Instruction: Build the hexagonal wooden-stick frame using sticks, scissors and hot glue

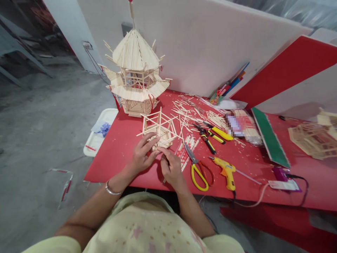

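Framework of thin pale wooden sticks (pixel 160 123), open-sided and many-cornered, stood on the red tabletop (pixel 110 158), its spokes meeting at the top and several ends jutting outward. The left hand (pixel 143 151) held its near side between thumb and fingers; the right hand (pixel 171 166) had thumb and forefinger close together at that edge, though what they pinched I could not tell. Behind rose a tall pale-stick pagoda model (pixel 138 93); rightward lay yellow-and-red-handled scissors (pixel 195 161) and a yellow glue gun (pixel 228 171).
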Tool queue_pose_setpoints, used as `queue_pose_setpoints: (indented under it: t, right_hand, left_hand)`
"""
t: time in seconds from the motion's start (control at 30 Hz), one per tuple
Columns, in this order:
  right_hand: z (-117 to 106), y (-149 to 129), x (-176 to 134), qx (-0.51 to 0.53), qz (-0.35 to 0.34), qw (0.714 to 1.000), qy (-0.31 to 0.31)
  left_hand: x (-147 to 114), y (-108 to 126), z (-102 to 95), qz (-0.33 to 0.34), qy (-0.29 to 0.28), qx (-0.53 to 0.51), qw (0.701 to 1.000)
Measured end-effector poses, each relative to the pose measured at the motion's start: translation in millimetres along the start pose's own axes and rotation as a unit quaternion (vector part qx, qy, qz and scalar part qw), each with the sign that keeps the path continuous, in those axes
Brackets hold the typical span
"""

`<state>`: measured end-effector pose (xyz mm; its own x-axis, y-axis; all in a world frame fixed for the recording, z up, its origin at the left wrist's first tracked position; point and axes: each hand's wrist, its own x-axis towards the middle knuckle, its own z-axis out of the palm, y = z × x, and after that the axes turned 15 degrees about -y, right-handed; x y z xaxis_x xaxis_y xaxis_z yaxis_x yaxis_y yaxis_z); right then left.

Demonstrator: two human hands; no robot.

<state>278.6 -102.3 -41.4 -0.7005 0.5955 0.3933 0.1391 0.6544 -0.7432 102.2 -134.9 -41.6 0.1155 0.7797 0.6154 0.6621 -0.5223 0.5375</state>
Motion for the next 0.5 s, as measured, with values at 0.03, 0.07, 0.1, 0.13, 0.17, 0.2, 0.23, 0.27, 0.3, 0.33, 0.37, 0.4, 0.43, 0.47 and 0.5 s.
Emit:
queue_pose_setpoints:
  t: [0.03,0.07,0.1,0.13,0.17,0.2,0.23,0.27,0.3,0.33,0.37,0.4,0.43,0.47,0.5]
  right_hand:
    - [-0.1,-0.2,0.2,0.002,-0.001,1.000,0.001]
    - [-0.2,-0.4,0.3,0.004,-0.001,1.000,0.000]
    - [-0.3,-0.6,0.4,0.005,-0.001,1.000,0.000]
    - [-0.4,-0.7,0.4,0.007,0.000,1.000,-0.002]
    - [-0.5,-1.0,0.4,0.008,0.001,1.000,-0.004]
    - [-0.7,-1.3,0.4,0.009,0.002,1.000,-0.005]
    - [-1.0,-1.8,0.5,0.009,0.003,1.000,-0.004]
    - [-1.5,-2.4,0.7,0.009,0.004,1.000,-0.003]
    - [-2.0,-3.1,1.0,0.008,0.004,1.000,-0.003]
    - [-2.7,-3.9,1.4,0.008,0.003,1.000,-0.003]
    - [-3.4,-4.6,1.8,0.008,0.003,1.000,-0.005]
    - [-4.1,-5.2,2.1,0.008,0.004,1.000,-0.007]
    - [-4.7,-5.7,2.4,0.008,0.006,1.000,-0.009]
    - [-5.2,-5.9,2.4,0.008,0.009,1.000,-0.011]
    - [-5.5,-6.0,2.1,0.007,0.011,1.000,-0.013]
  left_hand:
    - [0.0,-0.1,0.0,0.001,0.000,-0.002,1.000]
    - [-0.1,-0.1,-0.1,0.001,-0.001,-0.005,1.000]
    - [0.0,0.0,-0.1,-0.001,-0.001,-0.006,1.000]
    - [0.0,0.1,0.0,-0.003,-0.002,-0.005,1.000]
    - [0.2,0.1,0.0,-0.004,-0.002,-0.001,1.000]
    - [0.3,0.1,0.1,-0.005,-0.002,0.003,1.000]
    - [0.5,0.0,0.3,-0.004,-0.002,0.008,1.000]
    - [0.6,-0.3,0.5,-0.001,-0.002,0.013,1.000]
    - [0.7,-0.8,0.7,0.000,-0.002,0.015,1.000]
    - [0.6,-1.3,1.0,0.000,-0.002,0.015,1.000]
    - [0.4,-1.9,1.2,0.000,-0.002,0.013,1.000]
    - [0.1,-2.6,1.5,-0.002,-0.003,0.010,1.000]
    - [-0.4,-3.4,1.7,-0.003,-0.004,0.007,1.000]
    - [-0.9,-4.2,1.9,-0.004,-0.005,0.006,1.000]
    - [-1.5,-5.0,2.1,-0.005,-0.007,0.007,1.000]
